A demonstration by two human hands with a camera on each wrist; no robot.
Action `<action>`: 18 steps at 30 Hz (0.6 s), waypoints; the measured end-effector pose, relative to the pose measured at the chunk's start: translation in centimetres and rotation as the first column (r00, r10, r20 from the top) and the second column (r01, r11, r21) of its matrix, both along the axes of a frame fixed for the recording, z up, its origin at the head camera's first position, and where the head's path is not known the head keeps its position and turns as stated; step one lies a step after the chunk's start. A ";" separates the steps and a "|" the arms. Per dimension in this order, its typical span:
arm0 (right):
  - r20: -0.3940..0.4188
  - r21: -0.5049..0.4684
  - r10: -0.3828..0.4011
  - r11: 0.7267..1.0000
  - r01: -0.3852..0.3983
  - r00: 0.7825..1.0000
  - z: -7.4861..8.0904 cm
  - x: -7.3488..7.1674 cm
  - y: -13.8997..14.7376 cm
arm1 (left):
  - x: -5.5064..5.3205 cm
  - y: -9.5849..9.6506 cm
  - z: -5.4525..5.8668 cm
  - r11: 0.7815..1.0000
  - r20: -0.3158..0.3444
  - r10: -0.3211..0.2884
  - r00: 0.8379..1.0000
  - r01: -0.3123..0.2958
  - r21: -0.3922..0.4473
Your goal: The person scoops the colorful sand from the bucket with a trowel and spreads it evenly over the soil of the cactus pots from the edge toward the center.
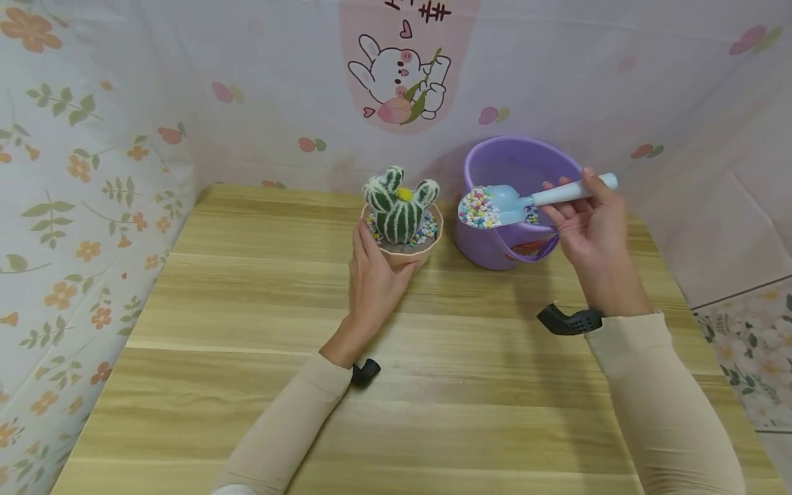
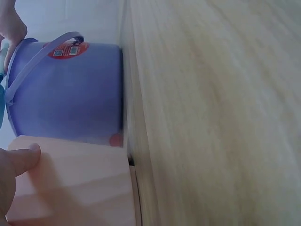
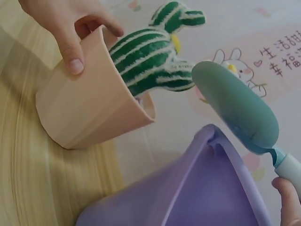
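Observation:
My left hand (image 1: 374, 278) holds the near left side of a peach flowerpot (image 3: 89, 99), its thumb lying on the outer wall in the right wrist view. A green-and-white striped knitted-looking cactus (image 1: 401, 216) with a yellow tip stands in the pot, with colourful pebbles (image 1: 427, 230) around part of its base. In my right hand (image 1: 590, 223) is the white handle of a light blue scoop (image 1: 510, 203), gripped above a purple bucket (image 1: 489, 247). Multicoloured pebbles heap the scoop's front. More pebbles show inside the bucket.
The pot and bucket stand side by side near the back of a wooden table (image 1: 247, 302). Behind them hangs a white printed cloth (image 1: 266, 82) with a rabbit picture. A floral cloth (image 1: 74, 227) covers the left side. The bucket's handle (image 2: 42, 56) hangs at its front.

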State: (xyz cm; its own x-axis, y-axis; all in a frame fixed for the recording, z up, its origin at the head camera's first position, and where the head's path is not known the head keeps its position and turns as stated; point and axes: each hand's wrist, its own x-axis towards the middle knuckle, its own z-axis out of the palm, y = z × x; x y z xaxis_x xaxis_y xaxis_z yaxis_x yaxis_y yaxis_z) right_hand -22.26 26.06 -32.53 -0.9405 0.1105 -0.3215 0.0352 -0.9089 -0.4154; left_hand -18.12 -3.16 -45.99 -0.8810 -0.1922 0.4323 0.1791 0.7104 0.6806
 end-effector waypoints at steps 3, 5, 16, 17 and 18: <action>0.002 0.006 0.003 1.000 -0.003 1.000 0.0 0.2 -0.3 | -0.1 -0.2 0.1 1.000 0.007 -0.010 1.000 0.010 0.011; 0.001 0.012 0.004 1.000 -0.004 1.000 0.0 0.2 -0.5 | -0.3 -0.6 0.2 0.998 0.025 -0.045 0.999 0.044 0.044; -0.009 0.041 0.020 0.999 -0.020 1.000 0.1 0.4 -1.7 | -2.6 -3.2 0.6 0.897 0.167 -0.344 0.924 0.271 0.349; -0.010 0.048 0.022 0.999 -0.021 1.000 0.1 0.4 -1.8 | -2.7 -3.3 0.5 0.888 0.165 -0.357 0.920 0.278 0.367; -0.012 0.053 0.021 0.998 -0.020 1.000 0.1 0.5 -2.0 | -2.8 -3.4 0.5 0.881 0.159 -0.365 0.917 0.285 0.378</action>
